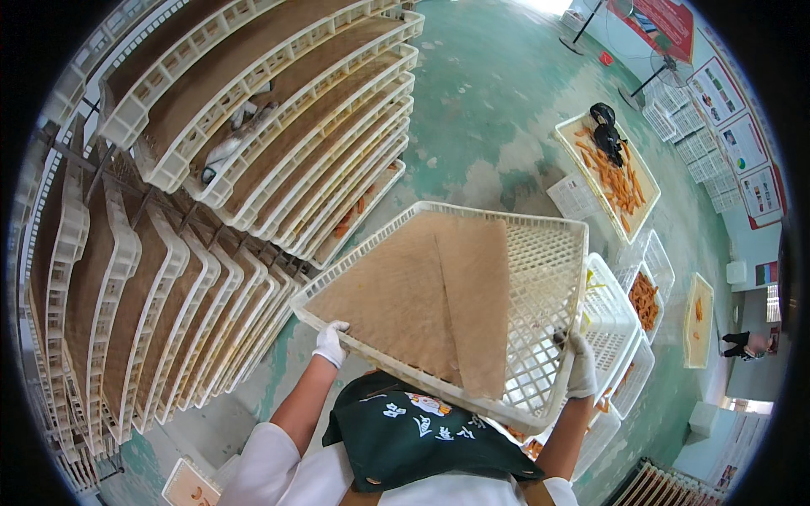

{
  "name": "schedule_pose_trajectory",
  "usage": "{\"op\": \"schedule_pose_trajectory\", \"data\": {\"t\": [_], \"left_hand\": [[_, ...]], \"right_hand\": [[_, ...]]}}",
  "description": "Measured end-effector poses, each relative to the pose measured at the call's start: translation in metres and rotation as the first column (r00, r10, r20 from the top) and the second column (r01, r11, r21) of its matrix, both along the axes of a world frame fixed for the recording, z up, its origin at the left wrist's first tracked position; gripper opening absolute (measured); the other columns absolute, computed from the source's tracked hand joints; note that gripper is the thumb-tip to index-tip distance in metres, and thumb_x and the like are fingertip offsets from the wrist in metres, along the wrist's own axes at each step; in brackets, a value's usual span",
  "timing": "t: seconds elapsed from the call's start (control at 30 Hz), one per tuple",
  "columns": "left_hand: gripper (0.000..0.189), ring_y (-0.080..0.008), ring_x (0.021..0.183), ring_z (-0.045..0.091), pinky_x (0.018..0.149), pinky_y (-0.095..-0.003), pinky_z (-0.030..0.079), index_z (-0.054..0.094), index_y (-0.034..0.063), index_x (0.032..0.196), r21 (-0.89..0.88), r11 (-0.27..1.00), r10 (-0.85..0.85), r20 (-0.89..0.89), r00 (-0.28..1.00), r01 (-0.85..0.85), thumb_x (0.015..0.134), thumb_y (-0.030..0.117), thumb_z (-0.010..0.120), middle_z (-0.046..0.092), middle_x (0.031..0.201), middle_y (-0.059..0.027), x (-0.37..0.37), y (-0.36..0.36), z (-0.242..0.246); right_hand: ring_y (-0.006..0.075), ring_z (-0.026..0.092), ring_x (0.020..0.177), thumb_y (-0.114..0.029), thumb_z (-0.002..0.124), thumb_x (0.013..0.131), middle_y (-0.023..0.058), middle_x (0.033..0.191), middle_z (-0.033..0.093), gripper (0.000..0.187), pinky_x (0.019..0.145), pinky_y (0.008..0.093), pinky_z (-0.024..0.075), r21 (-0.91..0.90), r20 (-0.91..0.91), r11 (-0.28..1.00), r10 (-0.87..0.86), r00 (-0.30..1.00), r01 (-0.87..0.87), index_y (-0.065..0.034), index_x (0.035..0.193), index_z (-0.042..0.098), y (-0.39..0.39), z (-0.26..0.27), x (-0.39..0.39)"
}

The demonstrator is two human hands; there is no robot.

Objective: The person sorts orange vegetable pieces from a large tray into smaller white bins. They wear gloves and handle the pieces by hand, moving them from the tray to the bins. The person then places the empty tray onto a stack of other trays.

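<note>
A white plastic lattice tray [544,253] is held up in front of the body between both gloved hands. A brown sheet [392,291] with a crease or overlap covers its left and middle part, leaving the lattice bare on the right. My left hand [331,343], in a white glove, grips the tray's near left rim. My right hand [579,367], also gloved, holds the right rim near its lower corner. Beneath the tray's right side stand white plastic baskets [610,329], partly hidden by it.
Racks of stacked trays [253,183] with brown sheets fill the left; cloth-like items lie on one tray. At the right are a tray [645,221] of orange-brown pieces with a black bag [606,136], a basket of similar pieces [644,298], standing fans [664,63] and a distant person [747,345].
</note>
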State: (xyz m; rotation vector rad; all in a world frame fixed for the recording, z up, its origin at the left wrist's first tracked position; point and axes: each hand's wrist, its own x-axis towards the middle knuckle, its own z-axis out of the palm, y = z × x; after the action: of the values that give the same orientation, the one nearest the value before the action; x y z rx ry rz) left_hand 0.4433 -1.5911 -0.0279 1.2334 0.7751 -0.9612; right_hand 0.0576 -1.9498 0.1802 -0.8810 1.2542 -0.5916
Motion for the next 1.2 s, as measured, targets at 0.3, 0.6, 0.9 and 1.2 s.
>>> {"op": "schedule_pose_trajectory", "data": {"t": [0.3,0.6,0.9,1.2], "left_hand": [[0.006,-0.0281,0.071,0.061,0.07,-0.0443,0.056,0.058,0.0084,0.08,-0.113,0.982,0.136,-0.135,0.981,-0.152,0.077,0.009,0.063,0.06,0.078,-0.0087,0.007,-0.047,-0.038],[0.029,-0.0367,0.101,0.062,0.097,-0.0514,0.051,0.062,0.0048,0.107,-0.086,0.967,0.219,-0.204,0.954,-0.24,0.078,0.01,0.064,0.066,0.108,-0.0143,0.011,-0.063,-0.117],[0.04,-0.031,0.108,0.063,0.1,-0.0499,0.05,0.064,0.0068,0.117,-0.196,0.947,0.229,-0.153,0.961,-0.256,0.077,0.005,0.068,0.068,0.114,-0.0098,0.061,-0.074,-0.251],[0.037,-0.0286,0.098,0.065,0.089,-0.0482,0.055,0.061,0.0097,0.115,-0.058,0.981,0.176,-0.105,0.979,-0.183,0.08,0.004,0.07,0.065,0.103,-0.0081,0.126,-0.067,-0.307]], "right_hand": [[0.0116,0.054,0.083,-0.013,0.071,0.083,0.0009,0.092,0.059,0.033,0.075,0.027,0.0437,0.014,-0.26,0.943,0.323,0.91,-0.331,-0.0011,0.112,0.06,-0.077,-0.02,0.047],[0.0151,0.057,0.095,0.002,0.067,0.076,0.0052,0.109,0.056,0.072,0.083,0.0273,0.0491,-0.071,-0.2,0.965,0.235,0.951,-0.253,0.0018,0.143,0.041,-0.09,-0.086,0.116],[0.0239,0.054,0.122,0.005,0.065,0.071,0.0121,0.14,0.05,0.094,0.101,0.0347,0.0454,-0.07,-0.206,0.997,-0.053,0.977,0.039,-0.0011,0.156,0.026,-0.04,-0.193,0.163],[0.0133,0.053,0.08,-0.003,0.064,0.073,0.0034,0.11,0.058,0.08,0.068,0.0282,0.0465,0.092,-0.368,0.972,-0.17,0.914,0.218,-0.0041,0.149,0.038,0.013,-0.331,0.129]]}}
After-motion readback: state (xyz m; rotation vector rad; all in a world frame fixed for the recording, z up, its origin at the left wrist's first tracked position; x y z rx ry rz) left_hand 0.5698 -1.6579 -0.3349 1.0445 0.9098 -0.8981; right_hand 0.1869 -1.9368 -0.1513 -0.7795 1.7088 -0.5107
